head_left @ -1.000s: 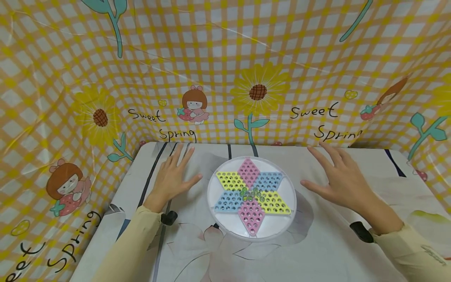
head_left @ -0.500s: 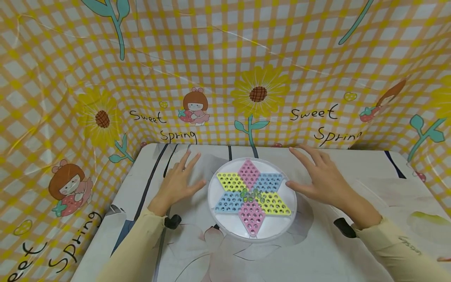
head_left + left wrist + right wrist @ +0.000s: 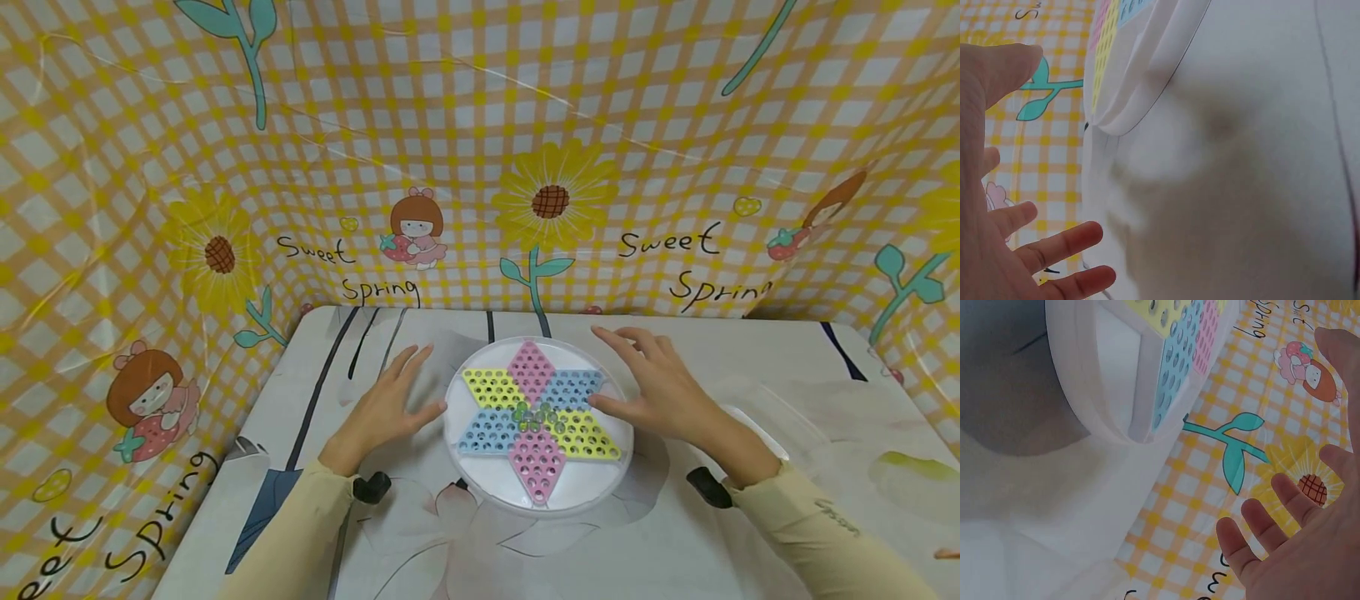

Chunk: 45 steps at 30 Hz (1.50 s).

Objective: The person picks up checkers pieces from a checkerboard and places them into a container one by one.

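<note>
A round white Chinese checkers board [image 3: 480, 479] lies mid-table, its star made of pink, yellow and blue points. Several clear green marbles [image 3: 536, 414] are gathered at its centre. My left hand [image 3: 382, 408] hovers just off the board's left side, fingers spread and holding nothing. On the other side, my right hand [image 3: 660, 387] is held over the board's right edge, with its thumb above the blue and yellow points. Both wrist views show spread fingers apart from the board's raised rim [image 3: 1072, 381]; neither hand grips anything.
The table [image 3: 420, 550] has a pale floral cover with dark stripes. Behind it and at both sides hangs a yellow checked curtain [image 3: 465, 108] printed with sunflowers and cartoon figures. Black straps [image 3: 371, 487] sit at the wrists.
Both hands have moved inward toward the board, the right one farther, from well clear of it to above its edge. The board and marbles stay in place.
</note>
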### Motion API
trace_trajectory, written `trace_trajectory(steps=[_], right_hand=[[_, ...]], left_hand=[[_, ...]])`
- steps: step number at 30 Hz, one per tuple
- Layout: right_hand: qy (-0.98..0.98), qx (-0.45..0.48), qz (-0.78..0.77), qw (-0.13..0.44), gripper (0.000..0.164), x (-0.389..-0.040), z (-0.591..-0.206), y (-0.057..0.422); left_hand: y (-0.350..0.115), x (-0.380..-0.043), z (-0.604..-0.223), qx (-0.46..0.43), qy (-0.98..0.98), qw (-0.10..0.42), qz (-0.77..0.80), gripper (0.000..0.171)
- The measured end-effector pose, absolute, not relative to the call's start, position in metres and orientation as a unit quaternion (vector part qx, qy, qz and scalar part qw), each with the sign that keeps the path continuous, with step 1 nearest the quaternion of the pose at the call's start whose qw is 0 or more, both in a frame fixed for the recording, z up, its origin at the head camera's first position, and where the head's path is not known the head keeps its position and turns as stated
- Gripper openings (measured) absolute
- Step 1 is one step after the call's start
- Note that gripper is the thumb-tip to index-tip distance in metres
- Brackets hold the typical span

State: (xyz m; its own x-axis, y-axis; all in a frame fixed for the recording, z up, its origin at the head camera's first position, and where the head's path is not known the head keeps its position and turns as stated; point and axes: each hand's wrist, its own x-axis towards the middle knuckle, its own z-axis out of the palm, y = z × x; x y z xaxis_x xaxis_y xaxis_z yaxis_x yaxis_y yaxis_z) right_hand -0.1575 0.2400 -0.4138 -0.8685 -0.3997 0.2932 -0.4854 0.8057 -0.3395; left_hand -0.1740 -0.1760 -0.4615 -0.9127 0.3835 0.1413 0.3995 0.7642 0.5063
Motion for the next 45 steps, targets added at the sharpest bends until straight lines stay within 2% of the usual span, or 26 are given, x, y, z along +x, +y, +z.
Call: trace_trajectory(steps=[7,24,33,45], right_hand=[[-0.951,0.22,0.207,0.062,0.095,-0.157,-0.418,0.233],[-0.931,0.22,0.291,-0.008,0.08,-0.153,-0.436,0.22],[-0.928,0.235,0.289,0.005,0.067,-0.152,-0.451,0.214],[-0.927,0.229,0.297,-0.008,0.044,-0.151,-0.461,0.207]], left_hand=[[-0.172,-0.17,-0.468,-0.215,-0.92,-0.03,-0.326,0.093],[-0.16,-0.157,-0.475,-0.142,-0.869,-0.144,-0.451,0.09],[-0.161,-0.154,-0.482,-0.135,-0.838,-0.174,-0.5,0.088],[-0.161,-0.156,-0.49,-0.132,-0.837,-0.172,-0.503,0.092]])
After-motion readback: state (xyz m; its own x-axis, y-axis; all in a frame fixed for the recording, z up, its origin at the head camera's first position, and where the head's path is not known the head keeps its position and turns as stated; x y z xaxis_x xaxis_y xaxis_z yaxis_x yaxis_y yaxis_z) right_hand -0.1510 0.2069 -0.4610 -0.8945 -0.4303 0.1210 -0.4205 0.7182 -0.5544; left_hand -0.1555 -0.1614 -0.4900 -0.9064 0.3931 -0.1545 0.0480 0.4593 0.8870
